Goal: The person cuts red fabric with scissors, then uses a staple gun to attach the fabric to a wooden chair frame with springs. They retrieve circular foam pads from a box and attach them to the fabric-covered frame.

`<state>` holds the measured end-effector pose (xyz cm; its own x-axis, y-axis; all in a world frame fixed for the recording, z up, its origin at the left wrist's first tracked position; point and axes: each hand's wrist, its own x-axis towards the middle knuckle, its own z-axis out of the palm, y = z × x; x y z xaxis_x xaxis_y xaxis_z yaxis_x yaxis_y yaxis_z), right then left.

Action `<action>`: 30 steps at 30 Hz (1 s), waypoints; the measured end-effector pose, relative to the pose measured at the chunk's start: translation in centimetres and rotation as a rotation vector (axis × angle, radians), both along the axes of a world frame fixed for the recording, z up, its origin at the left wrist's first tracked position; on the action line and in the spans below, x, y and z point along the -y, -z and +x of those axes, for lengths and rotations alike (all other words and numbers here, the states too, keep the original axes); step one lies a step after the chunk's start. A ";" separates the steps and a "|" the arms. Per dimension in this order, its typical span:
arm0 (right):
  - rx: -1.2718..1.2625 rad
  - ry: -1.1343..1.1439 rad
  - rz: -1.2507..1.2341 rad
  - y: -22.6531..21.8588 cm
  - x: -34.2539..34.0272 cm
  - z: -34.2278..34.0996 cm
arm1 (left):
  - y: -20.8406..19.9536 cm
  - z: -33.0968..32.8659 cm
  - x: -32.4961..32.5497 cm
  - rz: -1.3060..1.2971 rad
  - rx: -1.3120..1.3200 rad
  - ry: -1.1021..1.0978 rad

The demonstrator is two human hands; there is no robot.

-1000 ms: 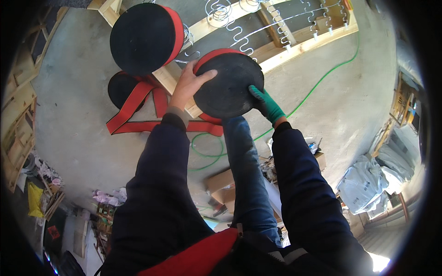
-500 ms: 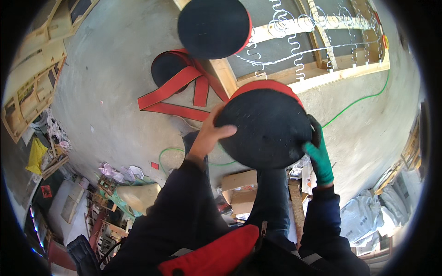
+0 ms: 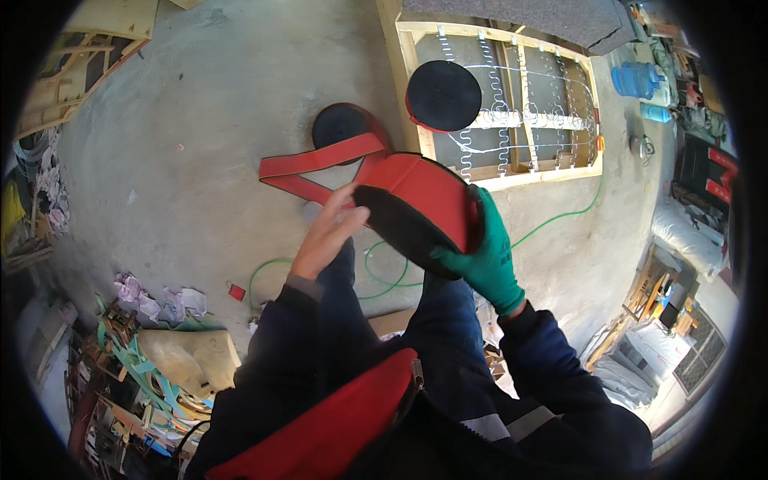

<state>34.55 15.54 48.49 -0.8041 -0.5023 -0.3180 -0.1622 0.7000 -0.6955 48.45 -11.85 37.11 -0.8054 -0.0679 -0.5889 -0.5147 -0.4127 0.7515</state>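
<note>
Roll of red, black-edged webbing tilts above our blue-jeaned legs, seemingly borne by our green-gloved right hand, fingers clamped on its side; our bare left hand, perhaps steadying it, meets the opposite edge, grip unclear.

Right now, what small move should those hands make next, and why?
Probably firm up the bare left hand against the left end of the red-and-black roll: the roll is tilted, the gloved right hand grips its other end, and the left one, blurred, shows no clear grip.
</note>
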 end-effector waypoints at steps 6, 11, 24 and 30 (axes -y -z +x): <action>-0.230 -0.226 0.138 -6.1 5.3 3.3 | -4.9 -0.3 4.5 -0.218 0.008 0.246; -0.358 -0.442 0.214 -8.6 7.8 4.7 | -7.1 0.9 8.0 -0.418 -0.106 0.456; -0.098 -0.314 0.231 -3.9 6.0 8.2 | -4.3 1.3 5.7 -0.765 -0.393 0.764; -0.061 -0.195 0.141 -2.7 4.7 4.1 | -4.8 -5.0 6.3 -0.769 -0.390 0.732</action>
